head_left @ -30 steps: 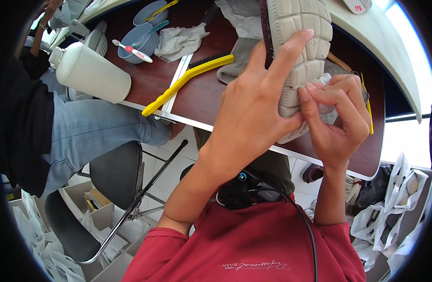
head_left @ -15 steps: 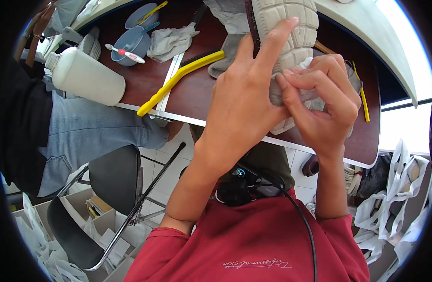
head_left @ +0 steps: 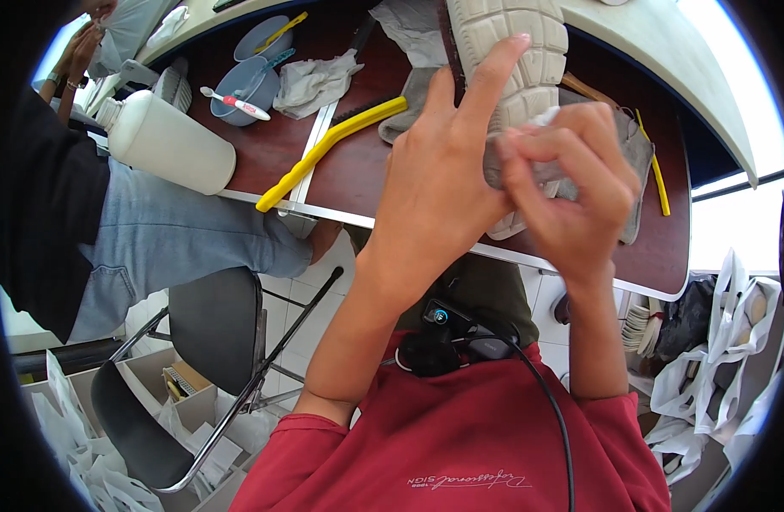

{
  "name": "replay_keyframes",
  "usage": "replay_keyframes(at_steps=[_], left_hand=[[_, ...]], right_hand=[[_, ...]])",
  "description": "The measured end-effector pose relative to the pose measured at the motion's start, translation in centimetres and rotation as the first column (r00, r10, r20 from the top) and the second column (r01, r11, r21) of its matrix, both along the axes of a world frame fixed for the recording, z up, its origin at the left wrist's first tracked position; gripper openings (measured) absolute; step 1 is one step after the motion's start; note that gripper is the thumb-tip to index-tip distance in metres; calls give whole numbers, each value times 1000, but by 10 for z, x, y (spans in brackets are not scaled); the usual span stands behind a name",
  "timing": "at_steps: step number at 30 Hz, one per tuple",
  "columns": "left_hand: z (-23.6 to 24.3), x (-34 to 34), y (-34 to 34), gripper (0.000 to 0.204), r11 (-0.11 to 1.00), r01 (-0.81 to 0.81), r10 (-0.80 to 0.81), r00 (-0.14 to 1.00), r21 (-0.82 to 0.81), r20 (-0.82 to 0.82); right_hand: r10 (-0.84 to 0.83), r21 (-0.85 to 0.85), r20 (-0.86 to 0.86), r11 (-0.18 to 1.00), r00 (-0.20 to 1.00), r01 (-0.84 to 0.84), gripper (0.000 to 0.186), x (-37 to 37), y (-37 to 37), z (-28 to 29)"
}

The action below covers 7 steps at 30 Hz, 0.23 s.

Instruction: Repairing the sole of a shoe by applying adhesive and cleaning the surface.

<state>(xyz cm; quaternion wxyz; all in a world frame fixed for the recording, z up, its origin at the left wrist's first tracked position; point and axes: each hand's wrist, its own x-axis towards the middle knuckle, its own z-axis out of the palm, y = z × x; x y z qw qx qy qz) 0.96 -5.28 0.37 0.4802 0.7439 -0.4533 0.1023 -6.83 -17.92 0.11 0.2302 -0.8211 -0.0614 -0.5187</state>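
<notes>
A shoe (head_left: 541, 72) with a cream, block-patterned sole is turned sole up over a grey cloth (head_left: 635, 166) at the table's front edge. My left hand (head_left: 439, 162) grips it, index finger stretched along the sole and thumb hidden by my other hand. Close beside it, my right hand (head_left: 575, 171) is closed, thumb against bent fingers, pinching a crumpled white wipe (head_left: 545, 117) at the middle of the sole. Motion blurs this hand, and its fingers cover most of the wipe.
To the left lie a yellow-handled brush (head_left: 324, 149), a crumpled wipe (head_left: 313, 84), blue bowls (head_left: 230, 107), a toothbrush (head_left: 236, 103) and a white bottle (head_left: 174, 145). A yellow stick (head_left: 656, 171) is at the right. A person in jeans (head_left: 196, 222) stands near a folding chair (head_left: 217, 328).
My right hand has shifted slightly left and down along the sole, and now hides more of the white wipe. My left hand keeps its grip on the shoe.
</notes>
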Motion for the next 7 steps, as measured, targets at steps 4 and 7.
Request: replay_keyframes(at_steps=[4,7], left_hand=[[3,6,3,92,999,16,-16,1000,34,18],[17,4,15,91,997,76,-74,995,31,-66]], right_hand=[[-2,-30,-13,1000,1000,2,17,0,-6,3],[-178,-7,-81,984,981,178,11,-26,-27,7]])
